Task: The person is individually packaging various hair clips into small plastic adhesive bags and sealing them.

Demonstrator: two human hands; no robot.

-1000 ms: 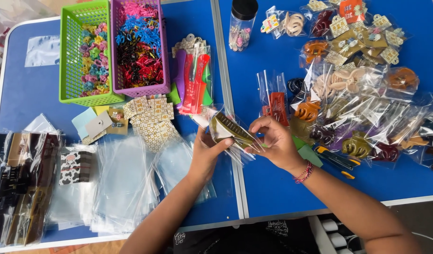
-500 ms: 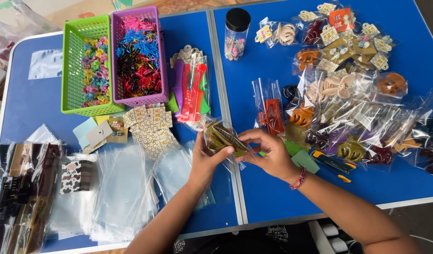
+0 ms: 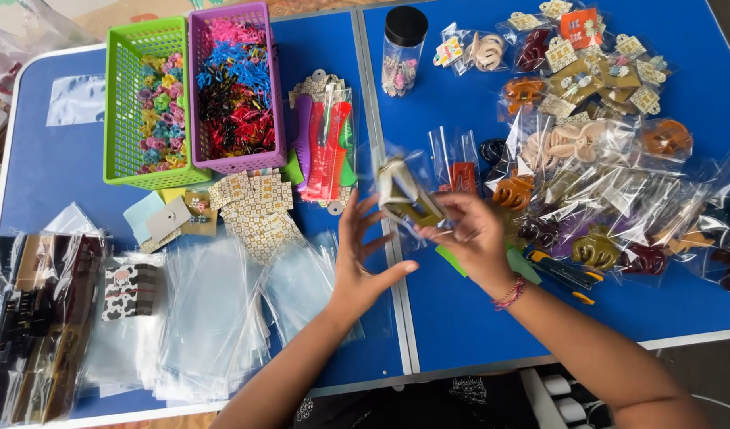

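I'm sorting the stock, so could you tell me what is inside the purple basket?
The purple basket holds a heap of small pink, blue, black and red hair clips; whatever lies beneath the top layer is covered.

The olive-brown hair claw clip [image 3: 408, 205] sits inside a clear plastic sleeve [image 3: 396, 179], held up off the blue table [image 3: 460, 318] over the seam between its two halves. It lies tilted, its pale upper end toward the top left and its darker lower end running down to the right, where the fingers [image 3: 448, 230] of the right hand [image 3: 476, 238] pinch it. The left hand [image 3: 361, 262] is spread flat just beside it to the left, its fingertips near the sleeve's lower edge; whether they touch it cannot be told.
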